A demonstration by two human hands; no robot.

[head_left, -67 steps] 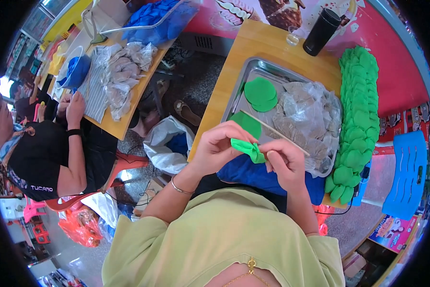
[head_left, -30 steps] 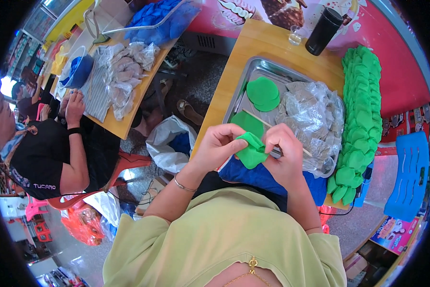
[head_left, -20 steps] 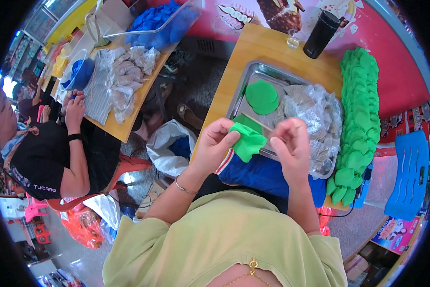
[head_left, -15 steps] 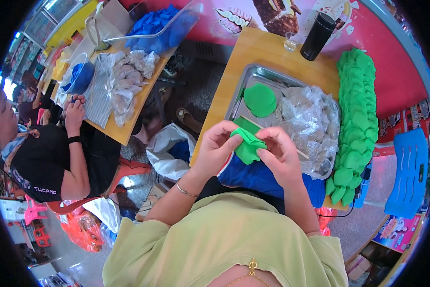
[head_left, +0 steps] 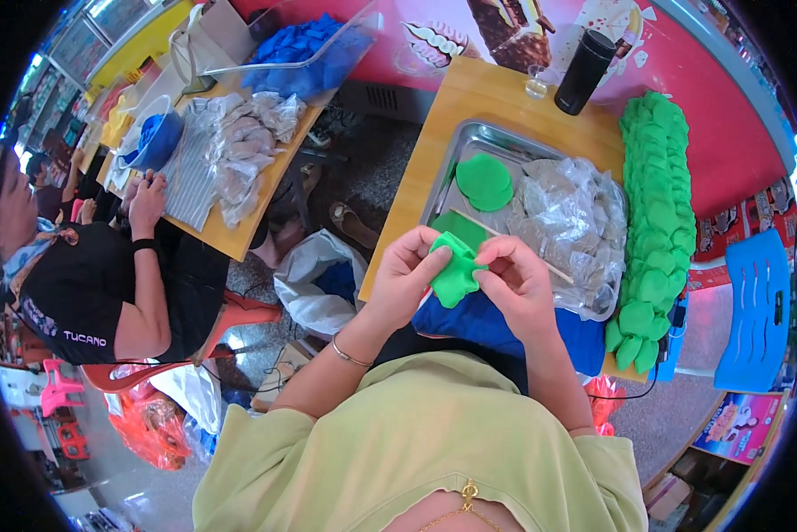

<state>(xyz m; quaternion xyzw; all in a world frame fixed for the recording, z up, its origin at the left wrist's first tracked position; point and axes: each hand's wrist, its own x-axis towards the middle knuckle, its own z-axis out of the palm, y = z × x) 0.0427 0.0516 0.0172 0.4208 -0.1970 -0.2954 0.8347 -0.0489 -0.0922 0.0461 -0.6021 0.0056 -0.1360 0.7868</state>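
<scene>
My left hand (head_left: 403, 275) pinches a folded, crinkled green fabric piece (head_left: 453, 279) between thumb and fingers. My right hand (head_left: 515, 284) has its thumb and fingertips closed on that piece's right side. Just beyond them, a steel tray (head_left: 456, 133) on the wooden table (head_left: 459, 89) holds a stack of green rounds (head_left: 484, 180), another green piece (head_left: 463, 227), a thin stick (head_left: 553, 270) and crumpled plastic bags (head_left: 562, 213). Blue cloth (head_left: 469, 332) lies below my hands. A long pile of layered green pieces (head_left: 655, 213) runs beside the tray's right.
A person (head_left: 88, 293) sits at the left table (head_left: 230, 239) with bags and blue pieces (head_left: 296, 49). A white sack (head_left: 314, 297) is between the tables. A black flask (head_left: 584, 66) and cup (head_left: 537, 82) stand at the back; a blue chair (head_left: 749, 310) is right.
The green piece went from bunched to more spread and turned. My right hand lifted away from it, then came back down onto its right side. My left hand kept holding it.
</scene>
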